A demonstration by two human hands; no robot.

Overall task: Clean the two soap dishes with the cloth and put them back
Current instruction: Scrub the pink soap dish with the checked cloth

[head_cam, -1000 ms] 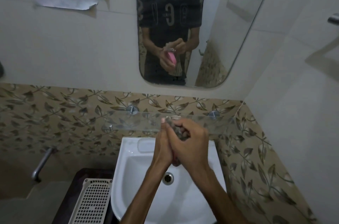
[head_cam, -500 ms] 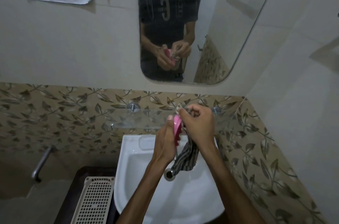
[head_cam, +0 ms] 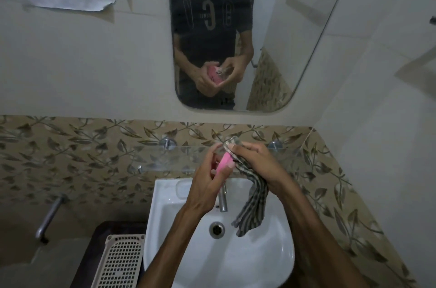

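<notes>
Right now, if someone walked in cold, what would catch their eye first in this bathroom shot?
Probably the pink soap dish, the one bright thing, gripped on edge in the left hand above the white sink. Next, the striped cloth: the right hand pinches it against the dish's top edge while the rest hangs toward the basin. Above, the mirror on the wall reflects the same hands and the dish.

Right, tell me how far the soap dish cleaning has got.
Nothing looks finished: no cleaned dish shows on the glass shelf. In hand: the left hand holds a pink dish over the sink while the right hand presses the striped cloth to its top edge. Left: finishing this dish, the second one, which is not in view, and putting both back.
</notes>
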